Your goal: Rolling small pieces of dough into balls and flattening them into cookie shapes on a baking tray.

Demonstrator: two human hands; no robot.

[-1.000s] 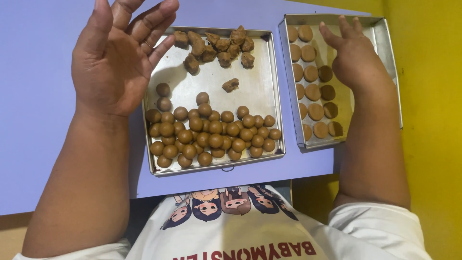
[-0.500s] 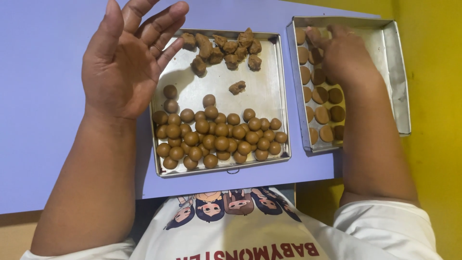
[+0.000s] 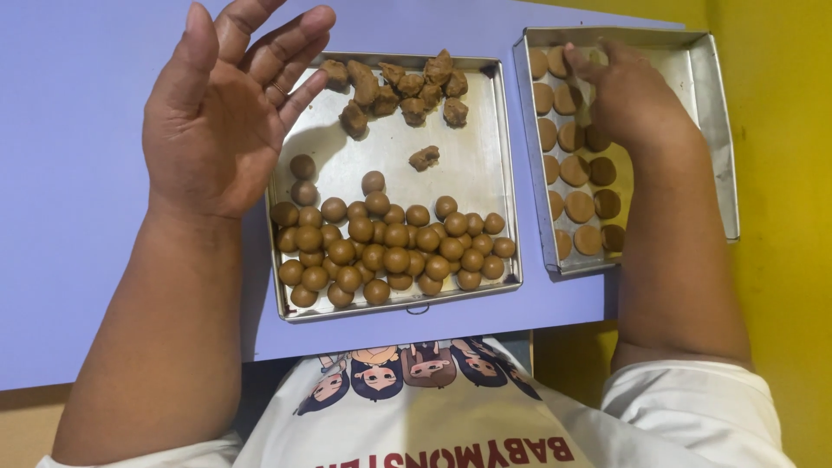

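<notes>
My right hand (image 3: 637, 95) is down inside the right tray (image 3: 715, 130), palm turned down, with the fingers bent over the flat discs (image 3: 576, 169) near the far left corner; I cannot tell if the fingertips pinch something or only press, because the back of the hand hides them. The discs lie in columns along the left side of this tray, and the columns run from far to near, so the next free place is to the right of the hand, on the bare metal. My left hand (image 3: 230, 108) is raised and open, palm up, fingers spread, holding nothing; it hangs over the far left corner of the middle tray (image 3: 485, 121). The balls (image 3: 390, 243) lie in the near half of that tray (close below and to the right of my left wrist), and the rough lumps (image 3: 399, 87) lie along its far edge, just beside my left fingertips. So the left hand is nearer to the balls, the right to the discs. Both trays sit on the blue desk (image 3: 78, 173).
</notes>
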